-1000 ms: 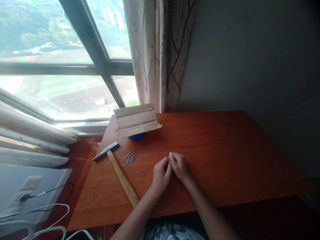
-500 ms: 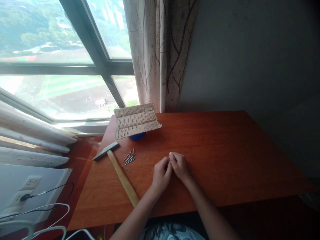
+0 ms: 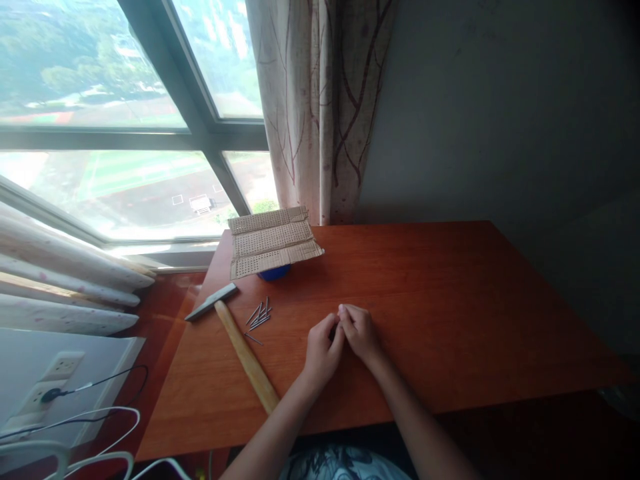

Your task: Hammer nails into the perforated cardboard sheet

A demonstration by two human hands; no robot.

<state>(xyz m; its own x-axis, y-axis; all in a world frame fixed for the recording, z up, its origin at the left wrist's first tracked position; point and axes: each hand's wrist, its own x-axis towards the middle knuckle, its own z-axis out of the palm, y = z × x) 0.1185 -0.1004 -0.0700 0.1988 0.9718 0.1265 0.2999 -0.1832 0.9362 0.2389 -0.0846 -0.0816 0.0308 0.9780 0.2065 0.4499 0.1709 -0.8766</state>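
My left hand (image 3: 323,343) and my right hand (image 3: 359,328) rest together above the table's near middle, fingers curled and fingertips touching. Nothing shows between the fingers, though their undersides are hidden. To the left lies a hammer (image 3: 245,353) with a steel head and a wooden handle; my left forearm passes over the handle's near end. Several loose nails (image 3: 259,318) lie between the hammer and my left hand, one slightly apart from the pile. Farther back, a perforated cardboard sheet (image 3: 275,241) lies tilted on top of a blue container (image 3: 274,273), which it mostly covers.
The reddish-brown wooden table (image 3: 440,300) stretches right toward a grey wall (image 3: 490,120). A window (image 3: 135,180) and patterned curtains (image 3: 320,107) stand behind its left end. At the lower left, white cables (image 3: 117,433) run near a wall socket (image 3: 65,365).
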